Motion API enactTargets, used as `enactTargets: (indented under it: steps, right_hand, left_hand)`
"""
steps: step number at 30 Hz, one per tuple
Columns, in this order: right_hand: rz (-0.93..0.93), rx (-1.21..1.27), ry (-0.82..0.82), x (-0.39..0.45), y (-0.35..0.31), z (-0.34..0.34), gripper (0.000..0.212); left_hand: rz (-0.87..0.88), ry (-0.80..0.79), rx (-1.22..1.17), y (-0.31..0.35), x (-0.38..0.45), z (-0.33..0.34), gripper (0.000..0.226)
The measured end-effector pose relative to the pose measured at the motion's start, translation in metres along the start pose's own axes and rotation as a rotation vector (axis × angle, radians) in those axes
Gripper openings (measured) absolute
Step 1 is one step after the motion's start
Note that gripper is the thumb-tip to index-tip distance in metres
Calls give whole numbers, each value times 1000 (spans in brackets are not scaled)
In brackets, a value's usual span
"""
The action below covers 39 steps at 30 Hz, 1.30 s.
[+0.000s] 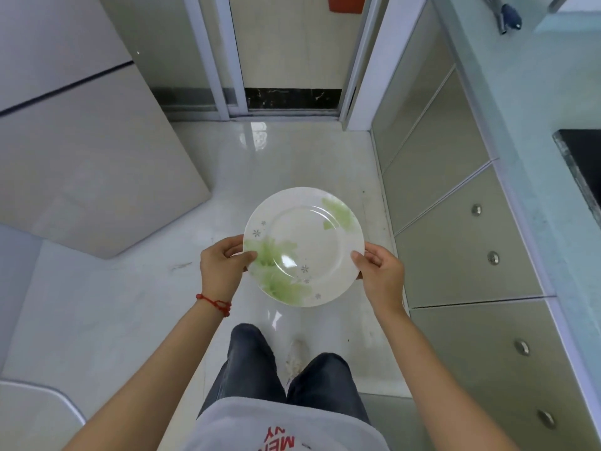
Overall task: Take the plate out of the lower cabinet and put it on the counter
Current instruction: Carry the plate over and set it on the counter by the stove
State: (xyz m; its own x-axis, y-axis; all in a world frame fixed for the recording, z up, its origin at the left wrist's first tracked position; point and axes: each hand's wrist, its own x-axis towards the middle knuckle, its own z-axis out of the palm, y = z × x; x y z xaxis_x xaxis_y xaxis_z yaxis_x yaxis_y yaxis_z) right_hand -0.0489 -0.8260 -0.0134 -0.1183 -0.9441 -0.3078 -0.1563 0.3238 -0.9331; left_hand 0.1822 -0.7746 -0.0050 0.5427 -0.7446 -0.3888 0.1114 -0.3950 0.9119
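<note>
A round white plate [309, 236] with green leaf prints and small grey flowers is held level above the floor, in front of my body. My left hand [221, 266] grips its left rim, thumb on top. My right hand [380, 275] grips the right rim the same way. The lower cabinets [455, 242] run along the right side, their doors and drawers shut, with round metal knobs. The pale counter [536, 157] tops them at the right edge of the view.
A dark cooktop [582, 164] is set into the counter at far right, and a faucet [504, 14] shows at top right. A large grey appliance [81, 141] stands at left. A sliding door frame [227, 60] is ahead. Glossy white floor lies between.
</note>
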Motion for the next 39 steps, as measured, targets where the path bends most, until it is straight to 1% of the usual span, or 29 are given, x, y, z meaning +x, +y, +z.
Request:
enactTargets:
  steps: [5,12,16,19,23,27,32,36,39]
  right_hand:
    - [8,-1,19,52,-14,23,20]
    - [28,16,113,130,-46,74,17]
    - [16,42,156,164,-68,99,25]
    - [19,53,178,187,-80,110,21]
    - [27,52,205,218,-93,115,28]
    - [40,47,210,251,-99,114,18]
    - [60,78,231,301,-108,107,16]
    - [65,105,267,344,-120,95,28]
    - [77,114,286,368,-126,82,18]
  left_hand:
    - [-3,-33,10,22,61,16,29]
    - [3,-111,39,64,167,35,29]
    - [10,-143,73,92,217,42,29]
    - [16,-160,99,107,245,50,27]
    - [14,-179,78,122,273,66,29]
    - [21,-185,78,135,299,88,29]
    - [28,-195,78,153,334,127,29]
    - [28,-205,110,168,363,167,29]
    - [29,-240,123,179,378,198,30]
